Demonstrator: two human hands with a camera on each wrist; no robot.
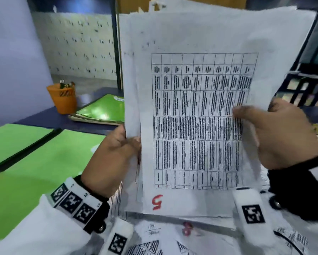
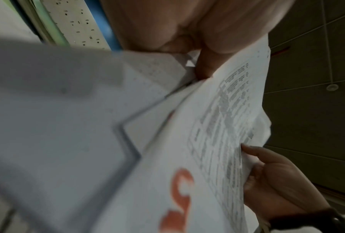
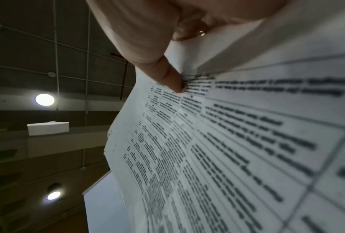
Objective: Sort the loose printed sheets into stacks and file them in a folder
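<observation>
A bundle of printed sheets [image 1: 200, 111] is held upright above the loose papers [image 1: 172, 234] that lie spread on the table [image 1: 66, 122], its lower edge just over them. The front sheet carries a printed grid and a red mark near its bottom edge. The left hand [image 1: 110, 157] is closed on the left edge of the bundle, the thumb pressed on the front and the fingers hidden behind the paper; the right hand [image 1: 283, 137] pinches the right edge, its thumb laid across the grid, and how its other fingers lie behind cannot be told. The sheets are seen to be fanned at the top and left edges, not squared, so the back ones could be judged likely to slide out and drop among the loose papers below the bundle if either pinch is eased. Because each hold is at an edge only, the upper half of the bundle may flop forward or crease. An open green folder [image 1: 34, 162] lies to the left of the bundle, with more green folders [image 1: 103, 109] and an orange pen cup [image 1: 64, 100] beyond it; a careless swing of the bundle leftward could strike the cup, or the sheets could be laid into the folder out of order
</observation>
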